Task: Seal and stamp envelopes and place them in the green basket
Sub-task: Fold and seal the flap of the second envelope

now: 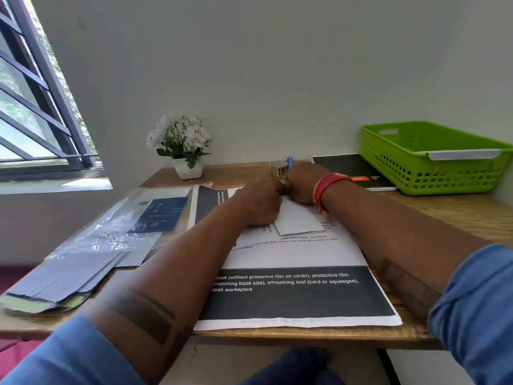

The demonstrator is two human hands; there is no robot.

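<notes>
A white envelope lies on a printed sheet at the middle of the desk. My left hand rests curled on its left part, pressing it down. My right hand, with red thread bands at the wrist, sits closed at the envelope's far edge, fingertips meeting the left hand's; what they pinch is hidden. The green basket stands at the far right with a white envelope across its near rim. A stack of pale envelopes lies at the desk's left front corner.
A small round stamp and a blue pen tip stand just behind my right hand. A flower pot is at the back. Clear plastic packaging lies left. A black booklet rests beside the basket. The printed sheet covers the desk front.
</notes>
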